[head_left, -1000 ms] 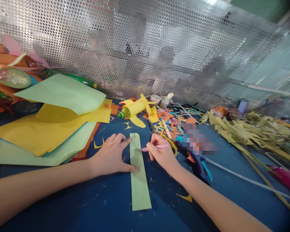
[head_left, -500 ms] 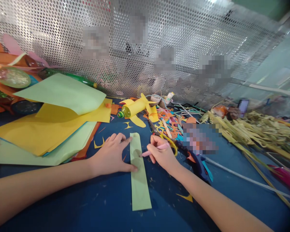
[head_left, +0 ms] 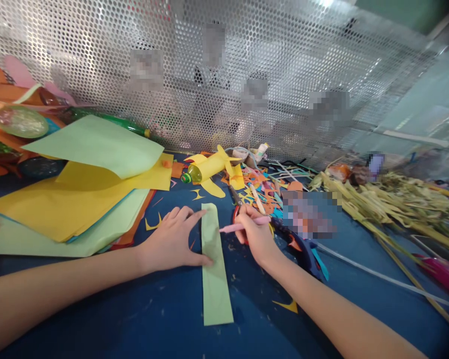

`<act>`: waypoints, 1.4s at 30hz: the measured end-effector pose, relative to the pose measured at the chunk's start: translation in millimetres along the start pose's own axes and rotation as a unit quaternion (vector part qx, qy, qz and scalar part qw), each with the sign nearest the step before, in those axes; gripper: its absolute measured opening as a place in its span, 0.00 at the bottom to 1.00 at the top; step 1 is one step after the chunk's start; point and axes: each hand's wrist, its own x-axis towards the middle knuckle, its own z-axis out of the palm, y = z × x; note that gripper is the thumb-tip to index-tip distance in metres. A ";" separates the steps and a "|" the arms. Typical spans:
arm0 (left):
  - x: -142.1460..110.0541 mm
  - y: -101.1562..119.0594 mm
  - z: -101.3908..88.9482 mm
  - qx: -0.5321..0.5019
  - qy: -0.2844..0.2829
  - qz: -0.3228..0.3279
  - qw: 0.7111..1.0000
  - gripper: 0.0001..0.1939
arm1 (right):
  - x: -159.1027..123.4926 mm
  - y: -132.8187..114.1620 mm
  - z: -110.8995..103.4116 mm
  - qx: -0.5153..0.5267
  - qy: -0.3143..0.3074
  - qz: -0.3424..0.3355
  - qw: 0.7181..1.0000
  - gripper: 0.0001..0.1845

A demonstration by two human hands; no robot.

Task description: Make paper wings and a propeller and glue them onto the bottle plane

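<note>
A long light green paper strip lies on the blue table. My left hand rests flat beside it, with forefinger and thumb spread and pressing on the strip's left edge. My right hand is closed round a pink pen, whose tip sits at the strip's right edge. Scissors with red and yellow handles lie just behind my right hand.
A stack of yellow and green paper sheets fills the left. A bottle wrapped in yellow paper and coloured paper scraps lie behind. Dry leaf strips cover the right. A perforated metal screen closes the back.
My right hand has drawn back slightly to the right and turned, uncovering the red scissor handle. The pen tip is nearer the strip's right edge. My left hand has stayed put.
</note>
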 end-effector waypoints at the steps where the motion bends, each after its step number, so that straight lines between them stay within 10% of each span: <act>1: -0.2 0.4 -0.4 -0.001 0.002 0.002 1.000 0.53 | 1.5 1.4 -1.0 0.013 0.020 -0.001 1.000 0.14; 11: -1.0 0.3 -1.5 -0.015 0.023 0.018 0.999 0.41 | 2.6 2.9 -0.6 0.064 0.038 -0.009 0.997 0.17; 16: -0.4 2.1 -4.8 -0.023 0.043 0.039 0.998 0.19 | 2.3 3.8 -0.7 0.055 0.025 0.004 0.998 0.16; 26: 1.2 -2.3 -8.3 -0.206 0.107 -0.003 0.973 0.16 | -0.9 1.3 0.2 0.115 -0.013 -0.005 0.993 0.08; 42: 0.3 -1.6 -6.1 -0.166 0.073 0.040 0.983 0.18 | -4.0 -3.7 3.1 -0.013 -0.078 -0.041 0.996 0.14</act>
